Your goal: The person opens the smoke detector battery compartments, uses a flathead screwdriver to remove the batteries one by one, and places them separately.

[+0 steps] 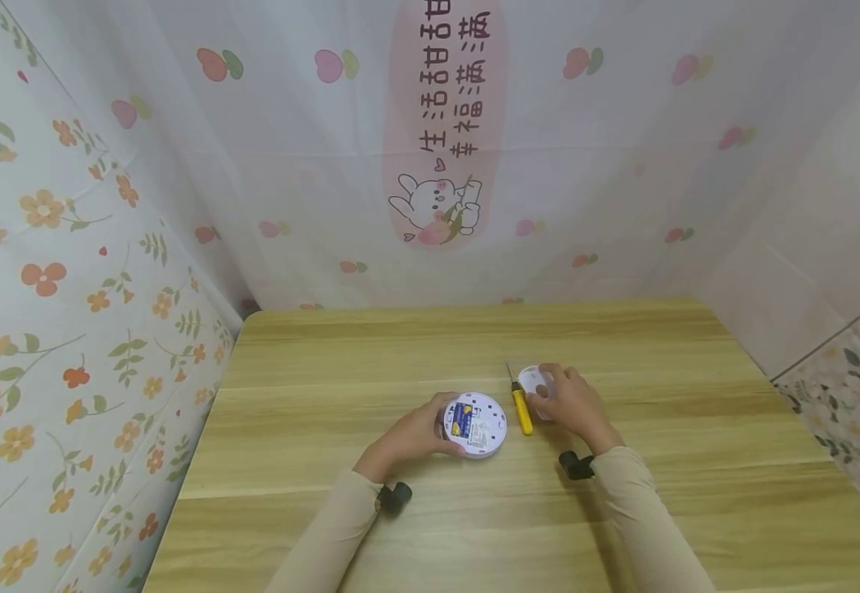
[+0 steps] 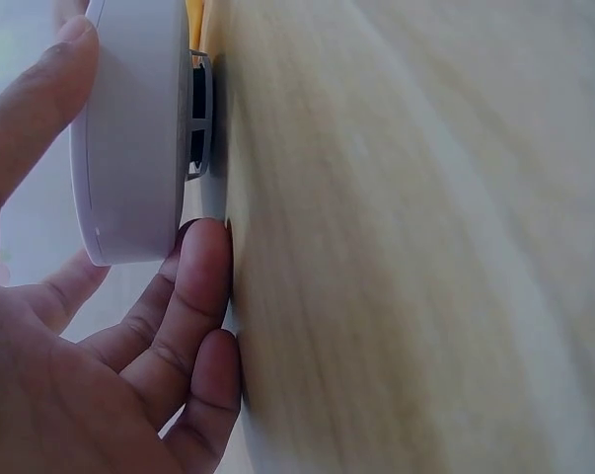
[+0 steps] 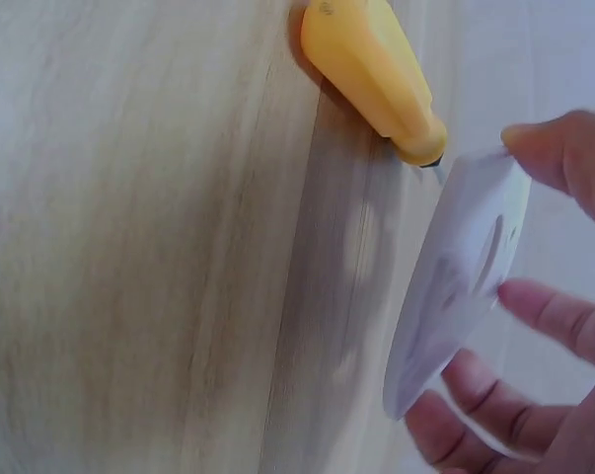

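My left hand (image 1: 421, 428) grips a round white smoke detector (image 1: 488, 424) by its edge, thumb on the near side. Its back faces up, showing a blue and yellow battery (image 1: 462, 420) and a printed label. From the left wrist view, the detector's (image 2: 134, 138) slotted front faces the tabletop, with fingertips beside it. My right hand (image 1: 577, 405) pinches a thin white round plate (image 3: 455, 267) by its rim, tilted just above the table. Between the two hands lies a screwdriver (image 1: 522, 412) with a yellow handle, its shaft pointing away from me.
The wood-grain table (image 1: 311, 362) spreads out around both hands. A printed white curtain (image 1: 289, 165) hangs behind its far edge, and a flowered cloth (image 1: 67, 329) hangs at the left. Dark camera mounts (image 1: 394, 497) sit at both wrists.
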A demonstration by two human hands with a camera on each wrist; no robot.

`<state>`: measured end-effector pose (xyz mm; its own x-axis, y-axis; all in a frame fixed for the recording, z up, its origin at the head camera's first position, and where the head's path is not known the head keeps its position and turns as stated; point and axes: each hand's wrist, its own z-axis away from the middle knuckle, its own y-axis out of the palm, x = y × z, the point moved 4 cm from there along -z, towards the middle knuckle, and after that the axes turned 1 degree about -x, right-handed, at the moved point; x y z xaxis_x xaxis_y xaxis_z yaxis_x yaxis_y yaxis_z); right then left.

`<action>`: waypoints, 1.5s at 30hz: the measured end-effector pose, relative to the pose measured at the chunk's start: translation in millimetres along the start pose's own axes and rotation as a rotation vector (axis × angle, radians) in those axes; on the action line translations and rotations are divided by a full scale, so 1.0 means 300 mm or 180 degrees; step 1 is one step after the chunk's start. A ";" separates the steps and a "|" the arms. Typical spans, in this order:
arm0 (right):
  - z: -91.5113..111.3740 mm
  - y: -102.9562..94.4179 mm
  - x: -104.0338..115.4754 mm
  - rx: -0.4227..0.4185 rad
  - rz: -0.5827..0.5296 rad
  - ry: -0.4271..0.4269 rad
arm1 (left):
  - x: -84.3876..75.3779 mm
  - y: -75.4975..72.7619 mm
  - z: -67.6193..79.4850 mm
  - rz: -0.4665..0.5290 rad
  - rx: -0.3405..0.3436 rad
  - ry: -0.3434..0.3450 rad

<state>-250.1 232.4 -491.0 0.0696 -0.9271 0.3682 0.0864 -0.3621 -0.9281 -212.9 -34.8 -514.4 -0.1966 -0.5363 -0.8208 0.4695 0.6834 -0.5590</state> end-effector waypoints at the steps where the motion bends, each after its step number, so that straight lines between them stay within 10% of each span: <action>1: -0.001 0.003 -0.003 0.0024 -0.0015 0.0065 | 0.000 0.000 0.001 -0.0004 -0.0001 0.0004; 16: 0.006 0.020 -0.023 0.0352 -0.0051 0.0670 | 0.003 0.001 -0.006 -0.0007 0.0002 0.0041; 45: 0.007 0.034 0.001 0.0296 0.0401 0.0835 | 0.005 0.005 -0.003 0.0004 0.0030 -0.0005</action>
<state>-247.3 228.7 -500.3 -0.1725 -0.9618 0.2127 0.1849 -0.2437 -0.9521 -213.1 -34.2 -516.7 -0.1947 -0.5363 -0.8213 0.4778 0.6793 -0.5569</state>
